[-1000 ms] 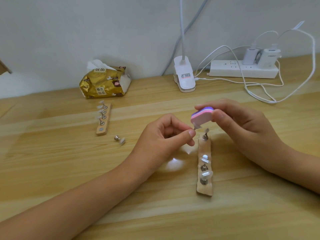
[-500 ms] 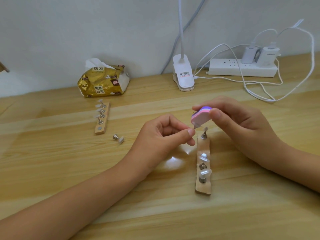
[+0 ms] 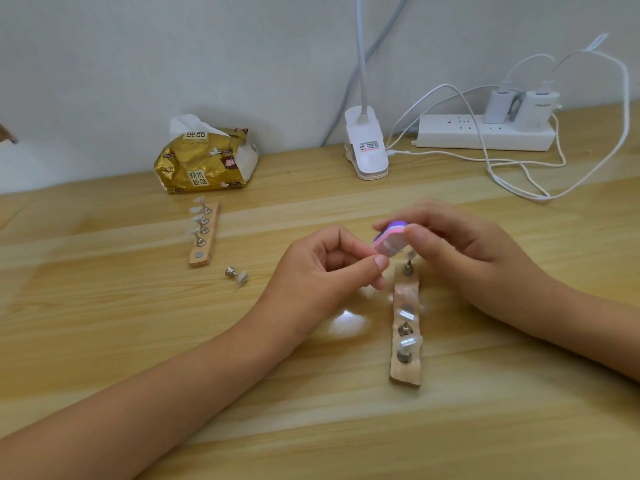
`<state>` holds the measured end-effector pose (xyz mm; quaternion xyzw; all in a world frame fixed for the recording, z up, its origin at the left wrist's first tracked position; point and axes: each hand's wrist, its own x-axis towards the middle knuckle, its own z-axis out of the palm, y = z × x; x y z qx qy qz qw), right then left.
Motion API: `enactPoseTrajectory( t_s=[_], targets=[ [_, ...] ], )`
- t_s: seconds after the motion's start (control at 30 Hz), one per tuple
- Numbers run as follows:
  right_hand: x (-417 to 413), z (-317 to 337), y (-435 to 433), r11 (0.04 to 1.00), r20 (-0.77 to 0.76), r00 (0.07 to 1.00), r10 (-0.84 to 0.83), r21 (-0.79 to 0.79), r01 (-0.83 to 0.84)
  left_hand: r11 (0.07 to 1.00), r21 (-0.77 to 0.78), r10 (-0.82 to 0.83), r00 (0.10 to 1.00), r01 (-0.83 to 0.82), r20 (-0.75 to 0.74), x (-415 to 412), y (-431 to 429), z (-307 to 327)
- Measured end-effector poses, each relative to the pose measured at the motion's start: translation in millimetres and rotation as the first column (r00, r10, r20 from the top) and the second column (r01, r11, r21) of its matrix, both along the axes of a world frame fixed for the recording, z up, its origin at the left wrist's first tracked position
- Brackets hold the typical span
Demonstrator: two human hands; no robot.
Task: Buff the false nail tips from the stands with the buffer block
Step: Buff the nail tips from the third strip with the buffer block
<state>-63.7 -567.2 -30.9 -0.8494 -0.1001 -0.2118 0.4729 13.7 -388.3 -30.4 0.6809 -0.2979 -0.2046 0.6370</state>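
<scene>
My right hand (image 3: 460,251) pinches a small pink, purple and white buffer block (image 3: 390,239) between thumb and fingers. The block's lower face meets the fingertips of my left hand (image 3: 322,271), which are pinched together just below it; what they hold is hidden. Right under the block, a wooden stand (image 3: 406,323) lies lengthwise with clear nail tips on metal pegs; its far peg (image 3: 408,266) stands by the block. A second wooden stand (image 3: 204,233) with several tips lies at the left. One loose peg with a tip (image 3: 237,274) lies on the table between them.
A gold tissue pack (image 3: 204,161) sits at the back left by the wall. A white clip lamp base (image 3: 366,147) stands at the back middle. A power strip (image 3: 485,131) with two chargers and trailing white cables (image 3: 519,174) fills the back right.
The buffer block has slid slightly left over my left fingertips. Both hands otherwise stay in place above the near stand.
</scene>
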Motion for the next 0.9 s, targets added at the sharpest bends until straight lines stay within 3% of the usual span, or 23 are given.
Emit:
enactPoseTrajectory(
  t_s=[0.13, 0.23, 0.33, 0.43, 0.57, 0.67, 0.8, 0.9],
  targets=[
    [1.0, -1.6, 0.6, 1.000, 0.040, 0.999, -0.024, 0.012, 0.023, 1.000, 0.000, -0.005, 1.000, 0.005, 0.006, 0.1, 0.0, -0.2],
    [1.2, -1.3, -0.1, 1.000, -0.035, 0.999, 0.004, 0.023, -0.003, 1.000, 0.002, -0.007, 1.000, 0.007, 0.011, 0.2, 0.0, -0.7],
    [0.9, -1.5, -0.4, 1.000, 0.020, 1.000, -0.020, 0.004, 0.020, 1.000, 0.006, -0.002, 1.000, 0.001, 0.012, 0.5, -0.2, -0.7],
    [2.1, -0.5, 0.5, 1.000, -0.022, 1.000, -0.005, -0.006, 0.005, 1.000, 0.004, 0.000, 1.000, 0.000, 0.011, 1.1, -0.4, -0.9],
    [-0.4, -1.3, -0.6, 0.999, 0.121, 0.992, -0.024, -0.028, 0.027, 1.000, 0.010, -0.001, 1.000, 0.000, 0.013, 0.9, -0.5, -1.1],
    [1.6, -1.3, 1.0, 1.000, 0.018, 1.000, 0.011, -0.019, -0.010, 1.000, 0.008, 0.000, 1.000, 0.000, 0.018, 0.1, -0.6, -0.7],
    [0.3, -0.8, 0.6, 1.000, 0.103, 0.995, -0.005, -0.028, 0.008, 1.000, 0.008, 0.001, 1.000, -0.001, 0.016, -0.7, -0.4, 0.1],
    [2.0, -0.3, 2.0, 1.000, 0.023, 1.000, 0.017, -0.013, -0.017, 1.000, 0.009, 0.002, 1.000, -0.002, 0.020, -0.8, -0.3, 0.0]
  ],
)
